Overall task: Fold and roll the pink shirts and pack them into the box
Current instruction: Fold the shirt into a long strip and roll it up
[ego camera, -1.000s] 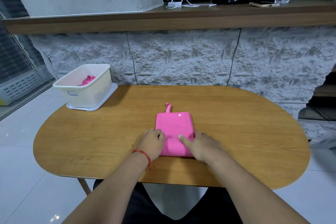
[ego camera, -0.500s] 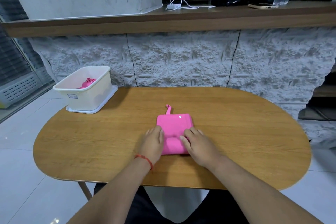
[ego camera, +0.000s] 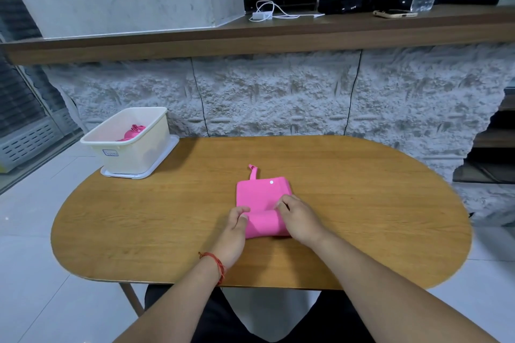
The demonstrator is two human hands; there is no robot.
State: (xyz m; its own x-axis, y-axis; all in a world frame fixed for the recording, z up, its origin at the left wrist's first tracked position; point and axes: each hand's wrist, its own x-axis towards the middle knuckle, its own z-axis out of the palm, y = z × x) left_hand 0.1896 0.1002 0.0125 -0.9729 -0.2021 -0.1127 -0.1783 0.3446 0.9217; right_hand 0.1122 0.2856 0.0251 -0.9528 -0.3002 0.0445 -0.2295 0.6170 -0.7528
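Folded pink shirt (ego camera: 262, 196) is lying flat mid-desk (ego camera: 376, 203), slightly toward the near edge, with its near end rolled into a fat tube and a small loop sticking out at its far left corner. Left hand (ego camera: 234, 228) and right hand (ego camera: 299, 220) are both gripping that rolled end, fingers curling over it from either side, with a red string bracelet (ego camera: 216, 262) sitting on the left wrist. White box (ego camera: 131, 156) is standing at the desk's far left corner, well apart from the hands, holding another pink roll (ego camera: 133, 132) inside.
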